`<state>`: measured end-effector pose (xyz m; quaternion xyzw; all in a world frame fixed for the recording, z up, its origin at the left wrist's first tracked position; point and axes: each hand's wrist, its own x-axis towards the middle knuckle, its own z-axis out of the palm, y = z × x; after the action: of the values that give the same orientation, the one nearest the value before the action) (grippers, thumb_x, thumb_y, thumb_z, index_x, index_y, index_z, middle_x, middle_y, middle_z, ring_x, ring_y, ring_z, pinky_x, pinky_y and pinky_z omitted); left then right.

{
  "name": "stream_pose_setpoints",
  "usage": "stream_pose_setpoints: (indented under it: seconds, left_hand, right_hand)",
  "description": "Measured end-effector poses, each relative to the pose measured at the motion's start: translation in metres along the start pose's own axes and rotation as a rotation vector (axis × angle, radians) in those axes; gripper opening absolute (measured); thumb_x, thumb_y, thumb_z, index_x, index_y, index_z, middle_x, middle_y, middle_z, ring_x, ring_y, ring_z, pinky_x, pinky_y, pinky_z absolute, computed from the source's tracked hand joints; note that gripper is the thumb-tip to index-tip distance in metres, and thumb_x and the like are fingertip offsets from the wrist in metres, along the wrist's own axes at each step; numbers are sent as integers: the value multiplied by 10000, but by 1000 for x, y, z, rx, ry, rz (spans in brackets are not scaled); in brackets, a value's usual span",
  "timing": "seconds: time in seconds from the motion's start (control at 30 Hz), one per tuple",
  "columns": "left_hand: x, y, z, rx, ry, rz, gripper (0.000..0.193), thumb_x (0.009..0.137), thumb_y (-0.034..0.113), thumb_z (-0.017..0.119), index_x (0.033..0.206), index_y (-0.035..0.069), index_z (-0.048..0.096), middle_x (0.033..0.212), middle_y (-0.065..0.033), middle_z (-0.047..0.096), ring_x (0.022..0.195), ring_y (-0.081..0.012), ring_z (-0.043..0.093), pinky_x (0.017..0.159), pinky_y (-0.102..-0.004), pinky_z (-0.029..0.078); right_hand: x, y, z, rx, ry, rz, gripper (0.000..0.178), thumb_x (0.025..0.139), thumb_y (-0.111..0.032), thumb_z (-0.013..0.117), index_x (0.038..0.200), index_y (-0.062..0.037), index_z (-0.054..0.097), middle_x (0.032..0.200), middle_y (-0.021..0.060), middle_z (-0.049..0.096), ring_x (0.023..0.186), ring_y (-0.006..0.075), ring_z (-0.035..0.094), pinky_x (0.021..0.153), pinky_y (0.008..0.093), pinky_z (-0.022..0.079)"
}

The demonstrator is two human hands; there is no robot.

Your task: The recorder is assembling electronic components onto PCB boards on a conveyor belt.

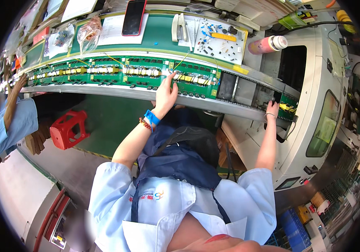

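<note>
A row of green circuit boards (pixel 148 70) with yellow-wrapped components lies along a metal conveyor rail (pixel 117 87) in front of me. My left hand (pixel 166 94), wearing a blue wristband (pixel 152 117), rests at the seam between two boards, fingers extended and apart, the index fingertip touching a board's edge. Farther right, my right hand (pixel 272 108) has its fingers closed on a small dark piece (pixel 277 97) at the rail; its exact kind is hidden. Just beyond that hand another green board (pixel 288 105) with yellow parts sits at the machine's mouth.
A white machine (pixel 302 138) stands at the right. Behind the rail are a red-edged phone (pixel 133 17), a tray of loose components (pixel 220 40) and a pink bottle (pixel 268 44). A red stool (pixel 69 129) and a co-worker's arm (pixel 11 103) are at the left.
</note>
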<state>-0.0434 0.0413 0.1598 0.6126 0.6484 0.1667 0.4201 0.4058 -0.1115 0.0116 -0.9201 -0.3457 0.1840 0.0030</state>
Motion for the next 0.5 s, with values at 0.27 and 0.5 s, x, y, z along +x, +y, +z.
stream_pose_setpoints:
  seconds: [0.27,0.5]
  left_hand:
    - [-2,9,17,-8,-31,98,368,828,82,515,1195,57,484,943,-150,577,613,-267,551,592,-358,456]
    - [-2,17,22,-58,-145,54,402,827,97,516,1225,85,461,957,-157,573,633,-276,561,613,-364,463]
  right_hand:
    - [-32,-219,-83,597,96,-620,165,832,-85,544,984,-42,595,886,113,592,811,237,583,712,320,469]
    - [-52,-329,-48,307,-436,-882,195,722,-137,672,893,-60,618,776,90,551,693,231,564,638,343,463]
